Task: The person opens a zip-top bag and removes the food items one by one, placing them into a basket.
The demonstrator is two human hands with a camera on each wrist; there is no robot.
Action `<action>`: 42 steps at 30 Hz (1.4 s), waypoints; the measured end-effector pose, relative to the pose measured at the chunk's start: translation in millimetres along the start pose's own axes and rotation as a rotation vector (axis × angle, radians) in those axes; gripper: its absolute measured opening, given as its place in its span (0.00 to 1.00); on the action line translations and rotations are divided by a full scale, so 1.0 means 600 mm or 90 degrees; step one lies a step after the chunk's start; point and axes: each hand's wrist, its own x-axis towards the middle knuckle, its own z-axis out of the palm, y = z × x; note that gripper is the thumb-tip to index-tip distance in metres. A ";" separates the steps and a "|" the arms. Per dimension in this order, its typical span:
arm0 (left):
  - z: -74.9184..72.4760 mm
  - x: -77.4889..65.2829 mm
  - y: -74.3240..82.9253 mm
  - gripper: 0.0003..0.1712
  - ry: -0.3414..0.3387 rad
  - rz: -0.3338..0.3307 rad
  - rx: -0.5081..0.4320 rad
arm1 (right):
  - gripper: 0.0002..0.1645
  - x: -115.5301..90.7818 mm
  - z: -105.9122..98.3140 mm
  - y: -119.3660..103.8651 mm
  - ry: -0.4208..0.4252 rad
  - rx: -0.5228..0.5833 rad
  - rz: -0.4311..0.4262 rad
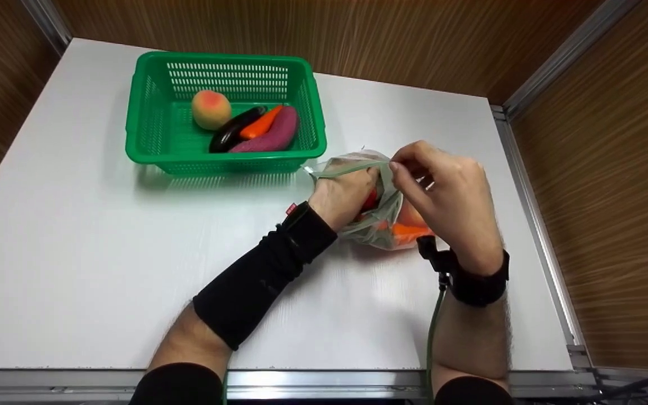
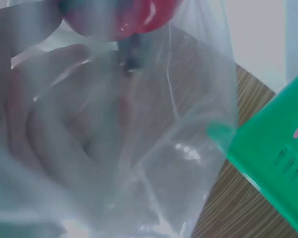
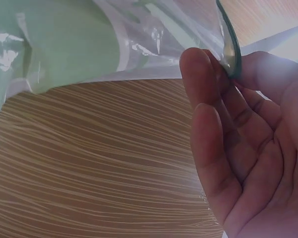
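A clear plastic bag with a pale green rim (image 1: 352, 166) sits right of the table's middle. My left hand (image 1: 342, 194) reaches inside it, beside a shiny red lobed vegetable (image 2: 121, 17) with dark green on it, perhaps a bell pepper. Through the film its fingers look bent, with one digit against or very near the red surface; whether they grip it is unclear. With thumb and fingertips, my right hand (image 1: 448, 188) pinches the bag's rim and holds it up. An orange piece (image 1: 408, 232) and a round peach-coloured one (image 1: 410, 214) show through the bag.
Behind the bag and to its left stands a green basket (image 1: 223, 159). It holds a peach (image 1: 211, 109), a dark eggplant (image 1: 238, 129), a carrot-like orange piece (image 1: 261, 123) and a long purple vegetable (image 1: 273, 135). Wood-patterned walls (image 1: 358, 39) enclose the white table (image 1: 93, 270).
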 end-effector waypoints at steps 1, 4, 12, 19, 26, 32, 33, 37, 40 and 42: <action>0.004 -0.001 0.001 0.08 0.014 -0.015 0.007 | 0.07 0.001 0.001 0.000 -0.002 -0.005 0.002; 0.013 -0.005 0.001 0.12 0.005 -0.022 -0.003 | 0.07 0.004 0.004 0.001 -0.009 -0.018 0.009; 0.016 -0.019 0.002 0.16 -0.139 -0.005 -0.139 | 0.06 0.007 0.011 0.007 -0.016 -0.031 0.016; 0.003 -0.002 -0.006 0.28 -0.412 -0.044 -0.289 | 0.05 0.007 0.015 0.009 -0.031 -0.030 0.017; 0.007 0.010 -0.026 0.34 -0.557 -0.059 -0.458 | 0.05 0.008 0.019 0.010 -0.045 -0.023 0.025; 0.014 0.020 -0.043 0.35 -0.589 -0.001 -0.483 | 0.05 0.009 0.018 0.010 -0.049 -0.020 0.026; 0.014 0.023 -0.045 0.34 -0.595 0.015 -0.479 | 0.05 0.009 0.018 0.010 -0.049 -0.019 0.026; 0.013 0.032 -0.052 0.25 -0.618 0.059 -0.488 | 0.05 0.008 0.016 0.009 -0.049 -0.016 0.029; 0.009 0.035 -0.053 0.21 -0.599 0.064 -0.505 | 0.05 0.007 0.013 0.008 -0.044 -0.013 0.037; 0.004 0.035 -0.052 0.19 -0.569 0.070 -0.500 | 0.05 0.008 0.011 0.008 -0.038 -0.008 0.042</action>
